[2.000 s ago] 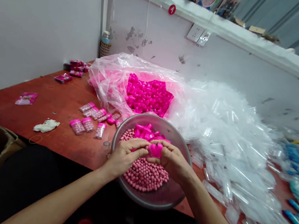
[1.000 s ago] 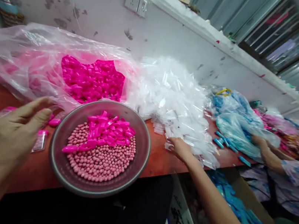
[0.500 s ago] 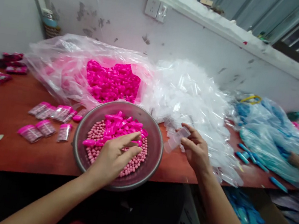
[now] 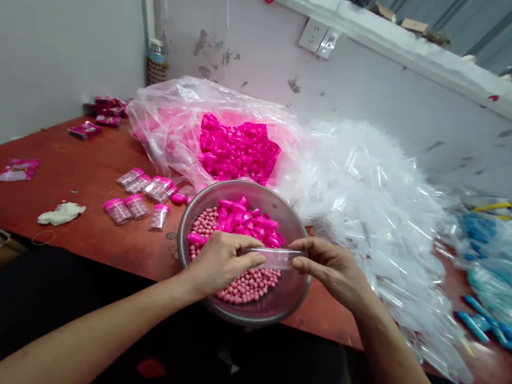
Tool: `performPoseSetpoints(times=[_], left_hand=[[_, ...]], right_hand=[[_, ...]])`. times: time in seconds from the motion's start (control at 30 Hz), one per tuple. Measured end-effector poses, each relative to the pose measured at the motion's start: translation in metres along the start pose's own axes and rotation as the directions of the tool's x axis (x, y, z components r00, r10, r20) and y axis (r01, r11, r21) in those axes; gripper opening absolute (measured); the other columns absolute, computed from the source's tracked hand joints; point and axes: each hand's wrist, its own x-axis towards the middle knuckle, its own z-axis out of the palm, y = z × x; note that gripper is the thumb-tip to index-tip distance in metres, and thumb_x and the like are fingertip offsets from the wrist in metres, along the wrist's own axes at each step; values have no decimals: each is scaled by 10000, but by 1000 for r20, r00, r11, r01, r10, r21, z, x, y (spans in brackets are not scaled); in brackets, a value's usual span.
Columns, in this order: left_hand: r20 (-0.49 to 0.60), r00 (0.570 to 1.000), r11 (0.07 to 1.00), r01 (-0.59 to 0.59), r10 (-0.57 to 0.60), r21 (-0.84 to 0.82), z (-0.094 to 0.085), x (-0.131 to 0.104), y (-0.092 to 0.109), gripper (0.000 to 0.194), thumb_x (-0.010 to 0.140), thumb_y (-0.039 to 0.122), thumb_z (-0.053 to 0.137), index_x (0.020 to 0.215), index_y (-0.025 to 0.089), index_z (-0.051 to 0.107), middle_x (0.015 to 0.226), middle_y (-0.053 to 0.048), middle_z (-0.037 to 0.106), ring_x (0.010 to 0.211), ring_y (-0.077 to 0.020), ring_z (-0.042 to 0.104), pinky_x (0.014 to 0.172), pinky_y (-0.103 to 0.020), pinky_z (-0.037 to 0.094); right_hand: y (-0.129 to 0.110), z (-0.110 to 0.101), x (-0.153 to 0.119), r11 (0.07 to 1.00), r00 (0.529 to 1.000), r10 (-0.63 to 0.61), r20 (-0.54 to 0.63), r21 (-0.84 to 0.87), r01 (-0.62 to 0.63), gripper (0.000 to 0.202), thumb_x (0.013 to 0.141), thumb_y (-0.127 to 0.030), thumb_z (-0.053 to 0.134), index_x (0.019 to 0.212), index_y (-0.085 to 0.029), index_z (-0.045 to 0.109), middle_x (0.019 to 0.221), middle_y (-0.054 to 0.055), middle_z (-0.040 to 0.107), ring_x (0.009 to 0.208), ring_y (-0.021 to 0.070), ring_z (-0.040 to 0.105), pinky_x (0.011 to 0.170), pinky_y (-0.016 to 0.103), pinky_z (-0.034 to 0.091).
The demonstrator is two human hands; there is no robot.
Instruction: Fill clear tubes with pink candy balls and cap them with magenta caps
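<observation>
A round grey metal bowl [image 4: 295, 288] held pale pink beads [image 4: 249, 286] and hot-pink plastic caps [image 4: 247, 219] — the wooden tabletop [image 4: 85, 237] was reddish-brown, the heap of plastic tubes [image 4: 380, 198] clear-white.

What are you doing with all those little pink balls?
A person holds a small clear plastic tube between the left hand and the right hand, just above a metal bowl. The bowl holds pale pink balls and bright pink caps. Filled, capped tubes lie on the red table, and a heap of empty clear tubes sits beside the bowl.
</observation>
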Motion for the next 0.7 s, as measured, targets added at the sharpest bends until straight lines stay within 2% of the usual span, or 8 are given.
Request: performPoseSetpoints(times=[0.1,0.2,0.3,0.4,0.5,0.57,0.7], left_hand=[[-118,993,999,8,-4,35,-24,3,-10,208,755,290,599,863,150,709,709,-23,671,635,-146,601,593,-235,475],[-192,981,996,23,-39,-83,-37,19,-26,331,740,357,615,994,153,676,801,-34,691,644,-154,626,601,-259,510],[-265,964,997,-14,-8,-80,-40,39,-37,391,760,387,587,1071,156,641,958,-59,690,781,-189,651,725,-321,530],[-344,937,998,-56,62,29,-42,47,-41,374,776,365,575,1081,158,637,1090,-80,656,990,-221,607,894,-358,468],[-335,939,997,-64,74,41,-46,39,-40,375,775,317,585,1109,149,615,1130,-92,638,1058,-217,578,945,-350,432],[-332,942,998,-56,55,4,-49,30,-38,378,775,299,586,1110,125,609,1121,-103,641,1039,-212,590,925,-337,448],[-362,929,996,-83,81,9,-55,12,-29,345,792,309,569,1074,119,627,1074,-96,663,991,-199,611,878,-307,475]], right_hand=[[2,-3,4,993,1000,-2,-24,-115,-1,279,754,-394,627,913,-164,626,822,34,641,747,162,574,664,261,448],[4,10,12,935,997,-21,72,-352,45,269,776,-377,606,953,-175,627,831,38,653,759,173,584,673,266,444],[7,35,26,754,968,-41,247,-628,192,250,801,-239,574,1037,-170,622,892,71,656,832,198,592,732,287,436],[13,60,39,558,920,9,392,-765,320,242,826,-165,507,1034,-141,629,918,115,640,824,210,602,714,291,434],[20,85,50,487,889,61,454,-791,370,237,870,-191,425,881,-109,647,823,130,625,671,197,591,604,287,417],[22,104,57,540,881,38,471,-751,379,228,856,-162,416,841,-98,634,800,131,619,641,193,570,588,291,400],[20,137,74,756,883,-22,469,-571,321,130,740,-86,493,800,-116,605,791,86,618,691,180,550,635,284,402]])
